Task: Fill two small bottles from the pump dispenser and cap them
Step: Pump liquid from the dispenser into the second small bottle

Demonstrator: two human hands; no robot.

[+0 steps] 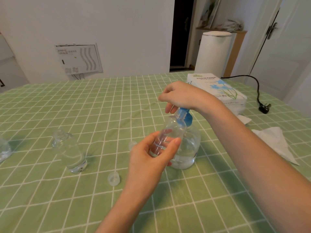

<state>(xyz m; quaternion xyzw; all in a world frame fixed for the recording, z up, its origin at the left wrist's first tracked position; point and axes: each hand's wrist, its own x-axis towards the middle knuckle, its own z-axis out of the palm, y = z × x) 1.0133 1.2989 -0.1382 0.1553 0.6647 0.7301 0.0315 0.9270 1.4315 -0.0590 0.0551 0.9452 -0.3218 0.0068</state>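
Left hand (148, 158) gripping tilted small bottle (170, 132), right hand (183, 96) curled over pump dispenser (189, 148) holding clear liquid

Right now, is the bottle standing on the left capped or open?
Open. The standing bottle shows a bare threaded neck, and a clear cap lies loose nearby.
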